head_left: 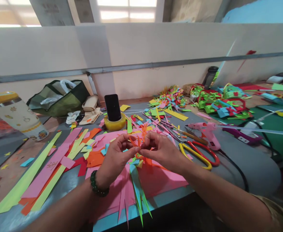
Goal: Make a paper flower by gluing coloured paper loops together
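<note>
My left hand [118, 153] and my right hand [159, 149] meet over the pink paper sheet [161, 180]. Thumbs and fingers of both pinch an orange paper strip [143, 132] with thin cut ends that stick up between them. Below my fingers hang pointed blue and green paper strips [137, 180], and pink strips [124, 196] spread beside them. Loose orange paper pieces [95, 159] lie to the left of my left hand. Scissors with red and yellow handles [197, 156] rest just right of my right hand.
Long paper strips [44, 174] lie at left, near a tilted tumbler [23, 119]. A phone [112, 108] leans on a tape roll [114, 122]. A pink glue gun [210, 132] with its cord stands at right. Paper decorations [225, 101] pile up behind, and a green bag [59, 100] sits back left.
</note>
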Available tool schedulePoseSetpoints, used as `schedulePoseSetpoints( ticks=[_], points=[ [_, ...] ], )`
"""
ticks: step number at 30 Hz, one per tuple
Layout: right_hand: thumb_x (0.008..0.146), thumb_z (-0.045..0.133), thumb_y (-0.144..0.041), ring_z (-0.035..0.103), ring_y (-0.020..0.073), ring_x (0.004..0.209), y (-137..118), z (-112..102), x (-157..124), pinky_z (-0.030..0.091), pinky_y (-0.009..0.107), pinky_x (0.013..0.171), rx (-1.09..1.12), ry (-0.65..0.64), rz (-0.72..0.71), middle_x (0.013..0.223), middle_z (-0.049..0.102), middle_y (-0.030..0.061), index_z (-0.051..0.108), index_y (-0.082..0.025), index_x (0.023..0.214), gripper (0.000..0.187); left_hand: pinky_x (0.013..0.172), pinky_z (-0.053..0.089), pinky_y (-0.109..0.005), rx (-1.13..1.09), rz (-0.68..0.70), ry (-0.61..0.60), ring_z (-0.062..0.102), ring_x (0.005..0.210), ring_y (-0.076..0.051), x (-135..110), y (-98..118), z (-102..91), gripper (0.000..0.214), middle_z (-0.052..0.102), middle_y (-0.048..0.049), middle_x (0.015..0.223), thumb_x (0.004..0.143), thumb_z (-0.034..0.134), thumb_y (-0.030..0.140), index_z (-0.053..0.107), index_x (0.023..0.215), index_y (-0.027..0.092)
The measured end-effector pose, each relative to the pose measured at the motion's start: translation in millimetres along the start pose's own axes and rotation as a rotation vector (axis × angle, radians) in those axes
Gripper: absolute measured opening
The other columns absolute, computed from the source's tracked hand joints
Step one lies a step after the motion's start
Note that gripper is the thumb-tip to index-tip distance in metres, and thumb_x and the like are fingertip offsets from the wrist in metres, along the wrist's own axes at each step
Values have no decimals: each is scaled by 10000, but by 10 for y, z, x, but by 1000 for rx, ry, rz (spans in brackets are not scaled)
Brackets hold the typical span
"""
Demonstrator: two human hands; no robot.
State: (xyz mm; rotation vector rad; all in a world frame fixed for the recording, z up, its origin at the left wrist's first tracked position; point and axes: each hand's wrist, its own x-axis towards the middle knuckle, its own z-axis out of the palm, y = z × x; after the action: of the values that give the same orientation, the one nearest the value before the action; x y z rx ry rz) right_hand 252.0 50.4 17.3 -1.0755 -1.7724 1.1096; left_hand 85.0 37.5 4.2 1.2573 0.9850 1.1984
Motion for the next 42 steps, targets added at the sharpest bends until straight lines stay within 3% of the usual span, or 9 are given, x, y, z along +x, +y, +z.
schedulePoseSetpoints(
  ticks=[6,10,13,16,20,23,27,30,42],
  points=[
    [662,745,-296,485,81,550,10,-15,5,392,220,511,200,-48,49,619,517,-51,435,-194,694,328,591,470,-210,-14,-27,16,575,691,-120,-7,6,17,361,638,-5,768,688,761,368,649,975,178],
    [643,770,-298,496,78,544,19,-27,2,378,211,509,253,-30,65,607,547,-58,409,-198,702,380,587,466,-196,-83,-117,-37,575,681,-110,7,-26,9,334,642,-17,760,762,663,500,717,800,173],
    [638,777,-298,451,67,510,28,-13,6,344,201,479,234,-2,46,569,501,-79,404,-201,706,391,644,473,-202,-77,-154,-106,594,745,-123,5,-61,10,273,674,-36,806,741,712,436,739,779,167],
    [657,756,-282,448,76,517,42,31,2,352,210,478,133,67,16,571,486,-74,408,-203,696,359,642,458,-204,-52,-161,-47,583,704,-112,-4,-77,34,218,679,-32,779,705,755,364,745,780,159],
    [708,709,-271,507,95,564,13,39,-46,408,224,513,10,82,-23,623,533,-44,444,-199,695,274,577,408,-195,-29,-95,17,508,601,-83,6,-73,57,201,632,-4,664,700,752,344,719,694,146],
    [757,687,-324,521,99,583,-67,-71,-79,423,223,524,-119,36,-82,654,565,-22,536,-185,718,208,586,403,-204,-10,-44,0,487,601,-88,24,-82,43,220,586,15,622,717,732,354,680,655,150],
    [816,630,-404,587,136,708,-163,-282,-43,475,253,612,-211,127,-197,833,674,39,670,-178,908,247,608,387,-217,156,104,-72,473,621,-98,24,-123,22,199,569,17,640,771,684,330,662,670,160],
    [789,655,-418,617,157,763,-176,-367,-3,502,278,665,-178,38,-198,896,706,46,709,-191,945,280,650,402,-242,264,182,-94,523,689,-132,12,-150,23,186,619,-18,720,798,651,320,672,710,157],
    [722,728,-345,604,131,667,-108,-364,-44,466,242,589,-57,3,-161,728,692,17,728,-173,778,181,601,393,-224,312,133,-129,513,660,-128,-1,-114,43,232,604,-25,706,801,642,355,664,704,146]
  ],
)
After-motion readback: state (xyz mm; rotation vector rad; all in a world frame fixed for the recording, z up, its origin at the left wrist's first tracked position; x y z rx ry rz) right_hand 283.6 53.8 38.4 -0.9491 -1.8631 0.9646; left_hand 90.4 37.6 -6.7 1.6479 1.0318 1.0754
